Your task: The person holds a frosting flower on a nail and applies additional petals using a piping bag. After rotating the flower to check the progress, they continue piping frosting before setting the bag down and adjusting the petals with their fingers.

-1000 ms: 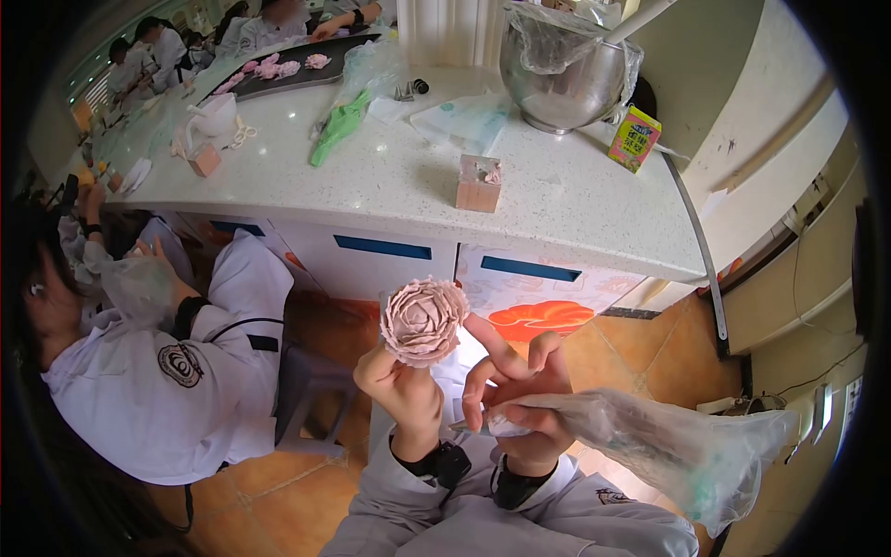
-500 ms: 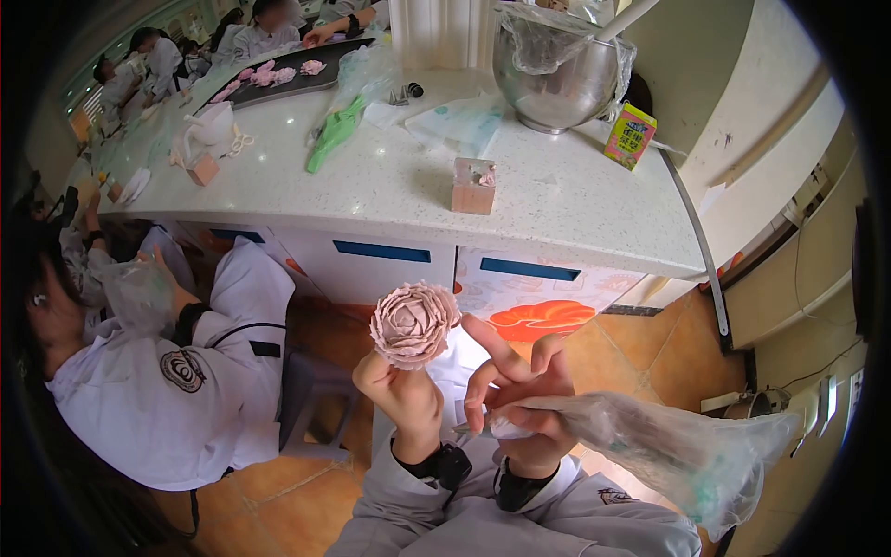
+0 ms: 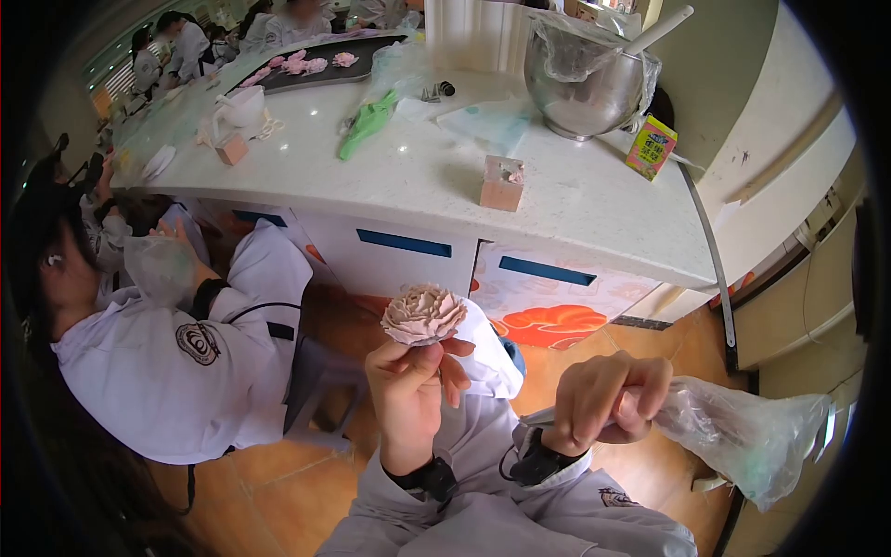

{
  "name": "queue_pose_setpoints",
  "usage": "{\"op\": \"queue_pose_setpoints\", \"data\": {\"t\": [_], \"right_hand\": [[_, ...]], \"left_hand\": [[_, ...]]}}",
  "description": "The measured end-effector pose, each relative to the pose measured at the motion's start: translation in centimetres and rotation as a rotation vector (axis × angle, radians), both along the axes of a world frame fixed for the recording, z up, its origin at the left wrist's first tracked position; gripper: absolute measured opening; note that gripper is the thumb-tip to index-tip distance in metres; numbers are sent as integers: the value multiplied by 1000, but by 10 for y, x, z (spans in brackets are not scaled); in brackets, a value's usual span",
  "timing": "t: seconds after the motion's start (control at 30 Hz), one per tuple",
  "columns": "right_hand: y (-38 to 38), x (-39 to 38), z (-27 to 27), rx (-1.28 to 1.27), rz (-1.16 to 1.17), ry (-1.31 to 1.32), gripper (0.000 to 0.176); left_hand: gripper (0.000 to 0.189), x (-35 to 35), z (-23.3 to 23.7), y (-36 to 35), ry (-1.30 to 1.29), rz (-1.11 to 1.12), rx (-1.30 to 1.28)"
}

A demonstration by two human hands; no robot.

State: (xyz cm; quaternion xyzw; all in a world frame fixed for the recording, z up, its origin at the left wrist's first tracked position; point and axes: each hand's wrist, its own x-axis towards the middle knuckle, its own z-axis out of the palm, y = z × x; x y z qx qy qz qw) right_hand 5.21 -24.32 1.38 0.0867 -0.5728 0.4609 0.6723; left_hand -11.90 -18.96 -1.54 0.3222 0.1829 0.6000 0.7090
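A pale pink piped flower [image 3: 423, 314] with ruffled petals sits atop the fingertips of my left hand [image 3: 408, 395]. Thumb and fingers are pinched beneath it; whatever carries the flower is hidden by them. To the right, my right hand [image 3: 608, 399] is closed around the gathered part of a clear plastic piping bag [image 3: 742, 432]. The bag's loose end, with greenish traces inside, hangs out to the right. My two hands are apart, both over my lap.
Ahead is a speckled counter [image 3: 390, 190] with a wooden block [image 3: 502, 183], green piping bag [image 3: 368, 123], metal mixing bowl [image 3: 580, 97], drink carton [image 3: 652, 148] and dark tray [image 3: 367, 67] of pink flowers. A person in white [image 3: 186, 371] sits close on my left.
My left hand has tilted the flower, so it now shows more from the side. My right hand has moved right, away from the flower, turning its back upward with the piping bag.
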Motion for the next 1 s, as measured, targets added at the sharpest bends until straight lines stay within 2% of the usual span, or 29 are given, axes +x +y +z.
{"op": "queue_pose_setpoints", "data": {"t": [0.07,0.17,0.27,0.37,0.5,0.6,0.73,0.8,0.93,0.97,1.0], "right_hand": [[5,-11,15,102,-18,109,12],[9,-24,34,181,-113,56,13],[16,-19,32,266,92,-77,5],[5,-21,22,79,113,8,9],[-19,-15,36,-196,12,-169,17],[-21,-15,49,-135,-121,-288,13],[15,-29,39,322,-152,-74,12],[27,-14,38,473,12,-111,12],[29,-6,27,311,25,51,15],[15,-23,17,124,-159,296,22],[13,-29,17,74,-167,376,24]], "left_hand": [[18,-2,-1,-3,-32,-54,-19],[22,-5,-4,-7,-85,-172,-31],[24,-4,-2,-14,-109,-237,-45],[24,0,6,-23,-61,-207,-59],[26,1,4,-29,-24,-179,-26],[26,2,4,-29,-16,-166,-10],[24,-1,3,-24,-17,-196,22],[25,-2,5,-24,12,-182,-1],[25,2,4,-23,31,-125,9],[25,5,5,-24,42,-97,-1],[24,7,5,-25,54,-68,-12]]}}
